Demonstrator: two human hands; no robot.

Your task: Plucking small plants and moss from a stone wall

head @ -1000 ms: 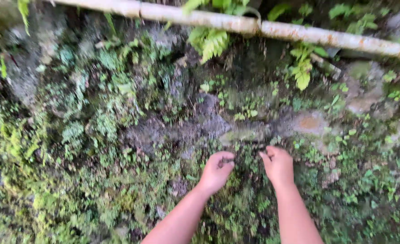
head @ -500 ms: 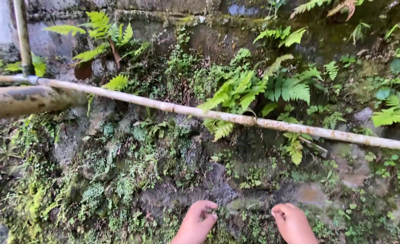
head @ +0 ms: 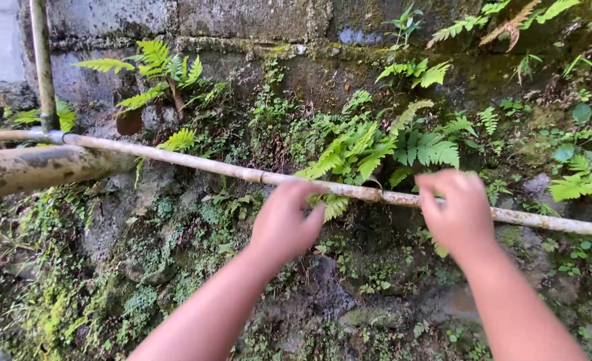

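- Head view: both hands are up in front of a mossy stone wall, at the level of a thin rusty pipe (head: 256,176) running left to right across it.
- Change from half a second ago: the hands were low, near the dark rock at the foot of the wall; now they are raised to the pipe, and the arms fill the lower frame.
- Left hand (head: 284,224): blurred by motion, fingers loosely curled, thumb apart from them. Grip partly spread, nothing visibly in it. Just below the pipe; cannot tell whether it touches.
- Right hand (head: 457,212): also blurred, fingers bent forward over the pipe line. Cannot tell whether it has closed on the pipe or only hovers in front of it.
- Fern clump (head: 369,144) sits just above the pipe, between the two hands, with fronds hanging across it.
- A thicker, stained pipe (head: 35,167) enters from the left, and a vertical pipe (head: 42,67) stands behind it.
- Judgement: attention has shifted from the low rock growth up to the pipe and fern zone.
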